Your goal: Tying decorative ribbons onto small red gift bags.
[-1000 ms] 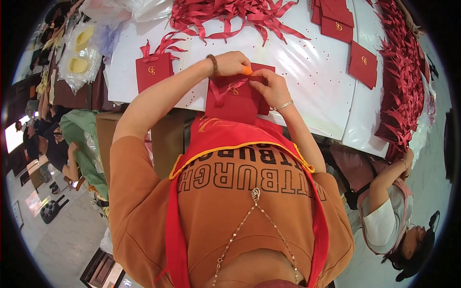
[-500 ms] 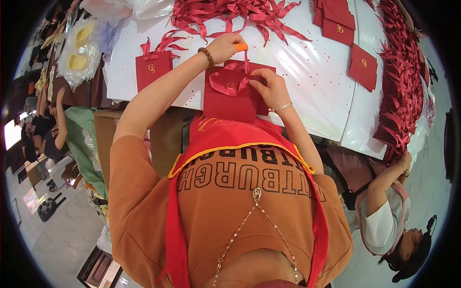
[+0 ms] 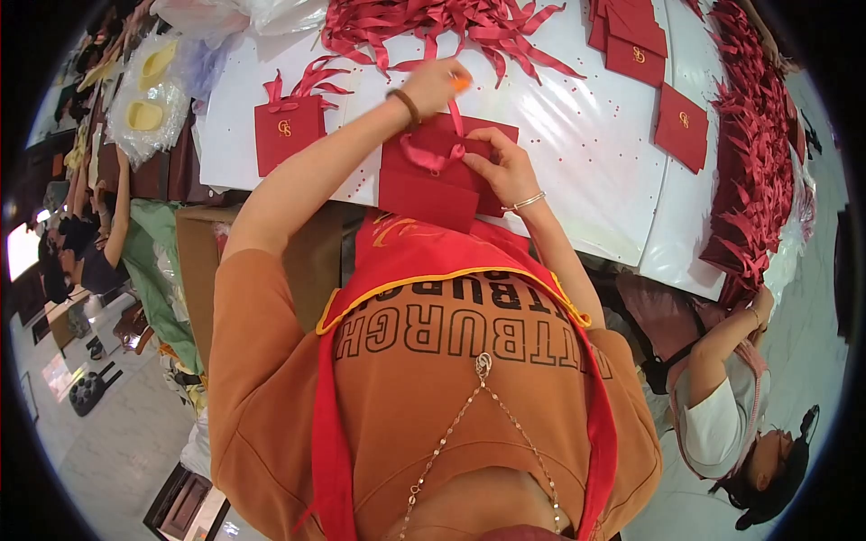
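Observation:
A dark red paper bag (image 3: 424,194) lies at the near edge of the table in front of me. A pink-red ribbon (image 3: 417,155) makes a loop on it, with a knot close to my right fingertips. My right hand (image 3: 505,169) pinches the ribbon beside that knot. Above the bag, my left hand (image 3: 437,87), slightly blurred and with an orange cover on one finger, is closed on the ribbon's upper end, which runs taut down to the knot. More dark red card or bag shows under and behind this bag.
Left of my work stands a red bag (image 3: 289,133) with ribbons. A heap of loose ribbons (image 3: 433,32) lies at the far side. Flat red bags (image 3: 681,126) and a long row of ribboned bags (image 3: 753,153) are at the right, near another person (image 3: 731,388). Plastic-wrapped yellow items (image 3: 149,90) sit far left.
My left hand has moved slightly up, drawing the ribbon. The loop on the bag has become smaller, and the knot has closed up near my right fingers. The bag has tilted slightly.

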A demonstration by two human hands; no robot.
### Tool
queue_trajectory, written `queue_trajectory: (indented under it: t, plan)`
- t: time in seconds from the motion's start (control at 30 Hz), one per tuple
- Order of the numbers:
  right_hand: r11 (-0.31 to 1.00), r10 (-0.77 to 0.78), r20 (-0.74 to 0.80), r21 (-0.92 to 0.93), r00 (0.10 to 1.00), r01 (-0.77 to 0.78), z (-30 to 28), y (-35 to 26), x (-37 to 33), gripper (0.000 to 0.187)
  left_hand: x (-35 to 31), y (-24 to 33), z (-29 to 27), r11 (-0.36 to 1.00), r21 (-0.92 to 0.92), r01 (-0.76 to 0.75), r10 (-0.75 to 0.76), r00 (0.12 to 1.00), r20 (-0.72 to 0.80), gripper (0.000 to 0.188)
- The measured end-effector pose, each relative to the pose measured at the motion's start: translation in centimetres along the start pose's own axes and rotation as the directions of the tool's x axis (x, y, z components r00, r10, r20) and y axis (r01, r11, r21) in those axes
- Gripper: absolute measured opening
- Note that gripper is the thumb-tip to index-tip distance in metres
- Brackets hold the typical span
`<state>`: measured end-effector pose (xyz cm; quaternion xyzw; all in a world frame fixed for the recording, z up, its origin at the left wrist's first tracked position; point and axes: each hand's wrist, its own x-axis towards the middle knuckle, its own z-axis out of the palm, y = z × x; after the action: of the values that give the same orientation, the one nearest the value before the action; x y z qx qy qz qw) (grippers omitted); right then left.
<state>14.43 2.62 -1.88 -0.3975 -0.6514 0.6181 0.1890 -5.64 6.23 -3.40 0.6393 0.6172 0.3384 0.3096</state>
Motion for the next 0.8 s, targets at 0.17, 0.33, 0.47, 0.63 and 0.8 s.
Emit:
queue_trajectory:
  t: [0.17,0.33,0.47,0.63,0.8]
  plan:
    - [0.982,-0.104,0.016,0.161,0.994,0.1,-0.2,-0.8,-0.2,0.026,1.6,2.7,-4.7,0.785,-0.418,0.458,-0.438,0.887,0.149,0.027]
    - [0.82,-0.083,-0.015,0.568,0.996,0.077,-0.1,0.3,-0.2,0.024,-2.3,0.3,-4.3,0.357,-0.87,0.339,-0.313,0.921,0.231,0.046]
    - [0.654,-0.043,-0.019,0.756,0.999,0.043,-0.1,-0.2,0.3,0.025,-5.6,-1.6,-1.1,0.684,-0.64,0.35,-0.197,0.933,0.3,0.041]
    - [0.699,-0.096,-0.019,0.711,0.995,0.081,-0.2,1.0,0.5,0.026,-8.1,6.5,0.8,0.214,-0.9,0.381,-0.336,0.893,0.299,0.042]
    - [0.647,0.187,-0.178,0.762,0.966,0.015,-2.7,0.8,0.0,0.039,-7.0,3.5,0.4,0.626,-0.573,0.529,-0.612,0.789,0.06,0.029]
